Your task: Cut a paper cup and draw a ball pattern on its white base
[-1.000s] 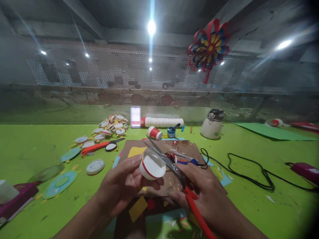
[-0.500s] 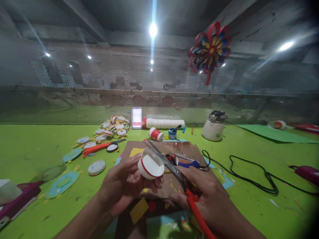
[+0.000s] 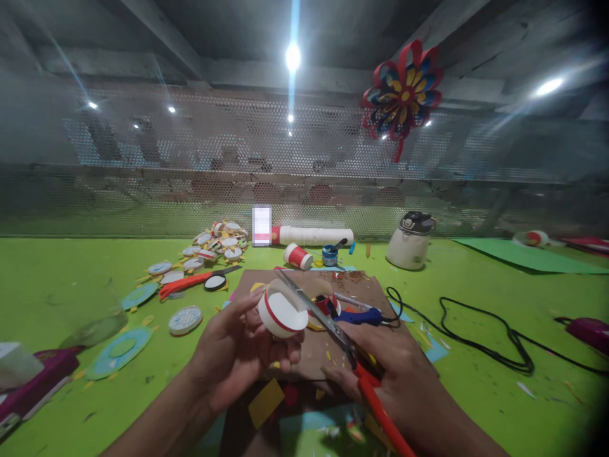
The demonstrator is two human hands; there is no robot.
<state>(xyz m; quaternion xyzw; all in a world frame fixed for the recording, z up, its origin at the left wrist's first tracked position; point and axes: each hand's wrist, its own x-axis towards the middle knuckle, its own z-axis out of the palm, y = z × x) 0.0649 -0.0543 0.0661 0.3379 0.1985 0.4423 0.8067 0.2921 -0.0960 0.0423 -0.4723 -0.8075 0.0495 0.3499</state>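
My left hand [image 3: 247,346] grips the cut-down base of a paper cup [image 3: 284,315], white with a red band, its open side tilted up. In my right hand [image 3: 390,368] are scissors [image 3: 342,339] with red handles. Their blades point up and left across the cup base's right rim, and look nearly closed. Behind them a hot glue gun with a blue body [image 3: 356,316] lies on a brown board [image 3: 352,282], close to a roll of tape partly hidden by the blades.
Several cup-base pieces [image 3: 228,244] are heaped at the back left, near orange-handled scissors [image 3: 190,284]. A paper cup [image 3: 298,256], a blue jar [image 3: 329,255] and a beige flask [image 3: 410,241] stand or lie behind the board. A black cord [image 3: 480,343] loops at right.
The cup base has moved slightly left and up in my left hand. The scissor blades have come closer together.
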